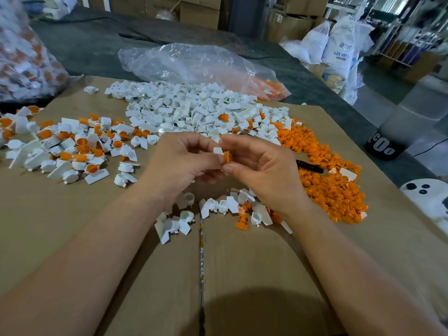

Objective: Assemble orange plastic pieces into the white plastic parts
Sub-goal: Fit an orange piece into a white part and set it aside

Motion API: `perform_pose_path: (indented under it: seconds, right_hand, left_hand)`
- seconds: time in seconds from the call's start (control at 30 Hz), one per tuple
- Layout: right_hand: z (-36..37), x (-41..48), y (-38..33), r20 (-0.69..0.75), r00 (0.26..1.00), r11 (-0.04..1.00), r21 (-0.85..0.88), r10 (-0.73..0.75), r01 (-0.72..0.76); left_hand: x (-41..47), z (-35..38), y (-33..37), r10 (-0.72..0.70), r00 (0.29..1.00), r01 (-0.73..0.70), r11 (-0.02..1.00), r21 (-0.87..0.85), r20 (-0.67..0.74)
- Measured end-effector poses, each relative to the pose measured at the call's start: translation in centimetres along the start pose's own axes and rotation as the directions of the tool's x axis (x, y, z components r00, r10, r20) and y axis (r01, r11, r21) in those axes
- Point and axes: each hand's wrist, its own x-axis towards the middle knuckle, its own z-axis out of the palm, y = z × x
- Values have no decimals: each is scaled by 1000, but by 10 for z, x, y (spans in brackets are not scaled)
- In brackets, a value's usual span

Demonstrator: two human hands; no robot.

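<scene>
- Here, the left hand (179, 163) pinches a white part (218, 150) above the cardboard (97, 226).
- The right hand (264, 173) pinches an orange piece (227, 158), which touches that part.

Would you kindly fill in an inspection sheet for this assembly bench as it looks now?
Surface: flattened cardboard over dark cloth.
Job's things: white parts heaped centre; orange pieces heaped right; assembled pile left.
Clutter: clear plastic bag behind; black pen beside the orange heap.
Grippers: left hand pinches a white part; right hand pinches an orange piece.
Cables: thin dark line on floor, far right, possibly a cable.
Surroundings: cardboard boxes, white sacks.
</scene>
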Motion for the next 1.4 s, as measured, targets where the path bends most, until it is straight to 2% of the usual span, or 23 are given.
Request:
perform_pose_path:
  seconds: [0.13, 0.43, 0.57, 0.67, 0.9, 1.4]
  right_hand:
    - [1, 0, -2, -29, 999, 999, -22, -31, 30]
    - [-3, 0, -3, -27, 999, 999, 37, 31, -30]
    - [-1, 0, -3, -10, 1000, 1000, 18, 22, -21]
    - [-3, 0, -3, 34, 999, 999, 23, 29, -30]
    - [-4, 2, -1, 40, 998, 998, 42, 51, -53]
    - [-2, 2, 0, 19, 1000, 999, 53, 0, -1]
  left_hand:
    - [0, 1, 1, 28, 999, -28, 1000, 7, -30]
    - [1, 1, 0, -16, 1000, 14, 999, -41, -27]
    - [1, 1, 0, -21, 999, 21, 1000, -3, -25]
    - [2, -1, 0, -47, 998, 46, 999, -24, -40]
    - [3, -3, 1, -127, 992, 126, 987, -102, -8]
    - [4, -5, 2, -147, 989, 148, 982, -121, 14]
